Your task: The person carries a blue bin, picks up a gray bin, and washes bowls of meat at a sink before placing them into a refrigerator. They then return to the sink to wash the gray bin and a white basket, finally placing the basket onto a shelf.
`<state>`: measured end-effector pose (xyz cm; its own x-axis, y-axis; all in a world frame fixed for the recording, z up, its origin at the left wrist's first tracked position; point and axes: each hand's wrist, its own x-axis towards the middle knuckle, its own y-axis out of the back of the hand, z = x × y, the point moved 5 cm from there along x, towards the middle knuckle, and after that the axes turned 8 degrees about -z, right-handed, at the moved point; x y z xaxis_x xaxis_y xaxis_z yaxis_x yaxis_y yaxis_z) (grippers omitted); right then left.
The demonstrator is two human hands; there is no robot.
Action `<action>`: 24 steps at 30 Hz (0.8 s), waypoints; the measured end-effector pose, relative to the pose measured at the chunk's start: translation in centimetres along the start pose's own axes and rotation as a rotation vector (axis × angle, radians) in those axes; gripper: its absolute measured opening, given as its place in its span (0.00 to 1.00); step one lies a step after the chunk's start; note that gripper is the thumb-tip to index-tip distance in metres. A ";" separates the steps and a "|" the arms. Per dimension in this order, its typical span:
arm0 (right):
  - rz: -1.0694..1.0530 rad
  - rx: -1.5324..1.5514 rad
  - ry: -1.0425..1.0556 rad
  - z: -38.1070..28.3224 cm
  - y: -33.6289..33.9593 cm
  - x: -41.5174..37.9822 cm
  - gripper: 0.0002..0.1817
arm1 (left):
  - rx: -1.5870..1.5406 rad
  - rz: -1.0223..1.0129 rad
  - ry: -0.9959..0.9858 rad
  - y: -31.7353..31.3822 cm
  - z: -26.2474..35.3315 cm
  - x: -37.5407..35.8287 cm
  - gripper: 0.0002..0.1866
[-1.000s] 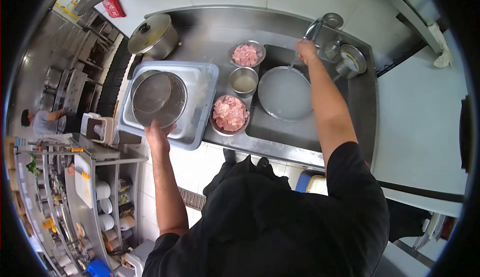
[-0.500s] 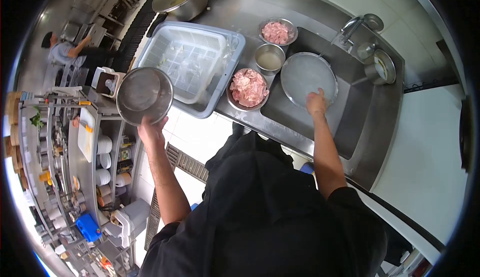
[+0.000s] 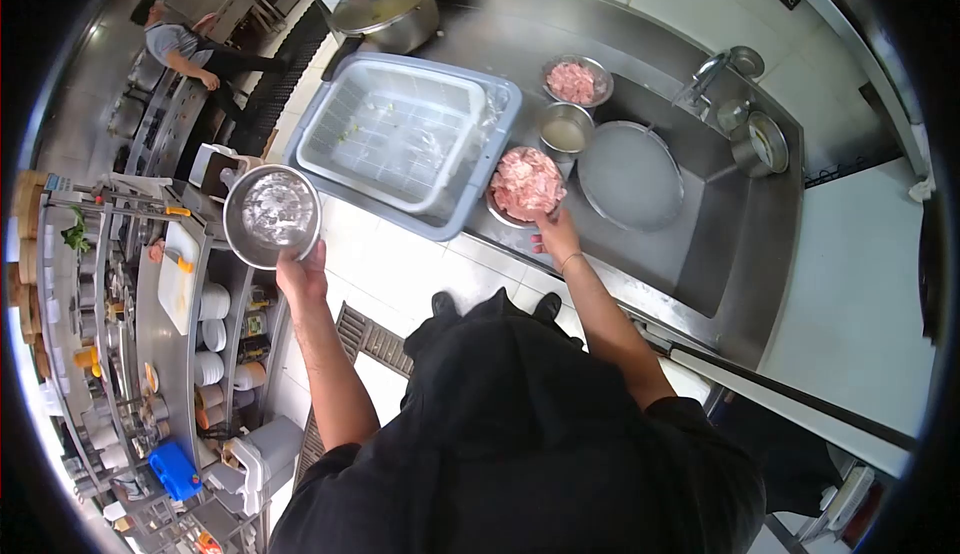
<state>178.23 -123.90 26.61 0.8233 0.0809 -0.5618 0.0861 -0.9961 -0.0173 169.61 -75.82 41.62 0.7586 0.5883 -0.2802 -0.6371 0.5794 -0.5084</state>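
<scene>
My left hand (image 3: pixel 303 274) grips the rim of a shiny metal bowl (image 3: pixel 272 216), held out over the floor at the left with its inside facing me. My right hand (image 3: pixel 560 236) is at the near right edge of a metal bowl of raw meat (image 3: pixel 527 186) on the sink's ledge. Its thumb and forefinger close at the rim, against the meat, while the other fingers hang below. Behind it stand a small metal pot of cloudy liquid (image 3: pixel 566 130) and a second bowl of raw meat (image 3: pixel 575 83). A large round grey pan (image 3: pixel 630 174) lies in the sink.
A blue-grey tub (image 3: pixel 455 222) with a white basket (image 3: pixel 440 189) inside stands left of the meat. Behind it is a lidded pot (image 3: pixel 385 14). The tap (image 3: pixel 705 79) is at the sink's back right. A person (image 3: pixel 180 44) stands far left, beyond loaded shelves (image 3: pixel 190 294).
My right hand has moved left from the round pan to the near bowl of meat. The bowl in my left hand has tilted and shifted slightly. The view has turned a little.
</scene>
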 end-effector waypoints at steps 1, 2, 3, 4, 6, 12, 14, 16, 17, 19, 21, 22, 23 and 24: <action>0.000 0.104 0.010 1.0 -0.9 0.2 0.25 | 0.006 0.024 0.013 1.2 0.4 0.6 0.23; 0.003 0.209 0.029 3.2 -0.8 1.5 0.26 | 0.007 0.040 0.024 2.4 0.9 0.9 0.23; 0.004 0.311 0.066 4.1 -0.8 2.9 0.27 | -0.003 0.044 0.028 3.4 1.3 1.9 0.23; 0.087 0.337 0.133 4.5 -0.9 2.9 0.26 | 0.029 0.103 0.024 5.3 1.8 2.6 0.22; 0.142 0.317 0.226 4.8 -0.5 1.7 0.24 | 0.029 0.072 0.020 11.7 2.1 5.0 0.23; 0.602 0.089 0.394 3.2 3.8 -7.7 0.18 | 0.252 0.055 0.067 28.0 5.2 3.9 0.23; 0.692 0.062 0.340 -2.0 3.5 -10.9 0.16 | 0.285 0.111 0.079 33.2 4.7 3.7 0.22; 0.718 0.040 0.369 -8.2 0.6 -13.3 0.15 | 0.332 0.224 0.113 35.1 5.2 3.9 0.21; 0.731 0.030 0.382 -11.6 -0.9 -14.3 0.14 | 0.338 0.237 0.134 34.6 5.9 3.6 0.21; 0.611 0.010 0.493 -18.4 -5.5 -15.8 0.14 | 0.300 0.225 0.195 35.4 6.0 5.6 0.21; 0.495 0.001 0.559 -24.6 -10.1 -15.1 0.15 | 0.212 0.171 0.284 36.3 4.9 8.6 0.22; 0.441 0.004 0.567 -27.3 -12.0 -14.5 0.15 | 0.226 0.167 0.240 36.0 4.7 9.6 0.23; 0.389 0.018 0.562 -29.8 -13.6 -13.3 0.14 | 0.200 0.140 0.244 35.2 4.7 10.8 0.23; 0.335 0.034 0.555 -32.5 -15.4 -12.0 0.14 | 0.177 0.114 0.247 34.5 4.7 12.1 0.23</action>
<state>185.26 -108.45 60.50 0.9709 -0.2376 -0.0308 -0.2357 -0.9704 0.0534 156.20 -46.06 24.47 0.6771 0.5131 -0.5275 -0.7176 0.6192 -0.3189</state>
